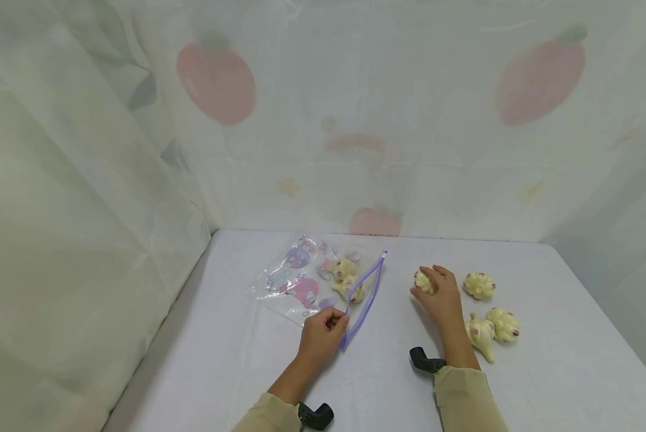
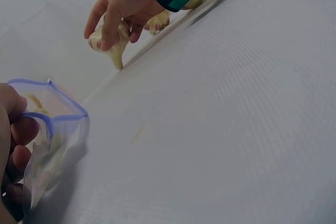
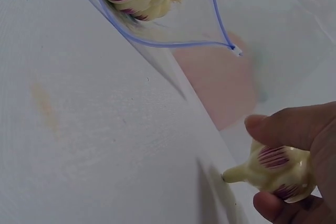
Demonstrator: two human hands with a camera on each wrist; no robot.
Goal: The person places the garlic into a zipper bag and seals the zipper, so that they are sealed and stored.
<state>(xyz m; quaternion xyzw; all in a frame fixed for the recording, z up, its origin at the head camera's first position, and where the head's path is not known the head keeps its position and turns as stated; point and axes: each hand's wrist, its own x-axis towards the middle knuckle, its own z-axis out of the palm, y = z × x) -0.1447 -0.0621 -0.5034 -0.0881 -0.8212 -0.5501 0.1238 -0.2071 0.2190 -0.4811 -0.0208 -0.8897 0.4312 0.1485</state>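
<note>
My left hand (image 1: pixel 321 337) pinches the purple-edged opening of a clear printed zip bag (image 1: pixel 290 288), and the mouth gapes toward the right. Inside the bag near its mouth lie two garlic bulbs (image 1: pixel 343 269), cream with purple streaks. My right hand (image 1: pixel 441 297) holds another garlic bulb (image 3: pixel 278 169) between thumb and fingers, to the right of the bag. In the right wrist view its stem points left, toward the bag's side. The left wrist view shows this bulb (image 2: pixel 113 43) just at or above the table; whether it touches cannot be told.
Three more garlic bulbs lie to the right of my right hand: one at the back (image 1: pixel 479 285), and two close together in front, one rounded (image 1: pixel 503 324) and one with its stem toward me (image 1: pixel 481 336). A printed curtain (image 1: pixel 355 120) stands behind the white table (image 1: pixel 387 384).
</note>
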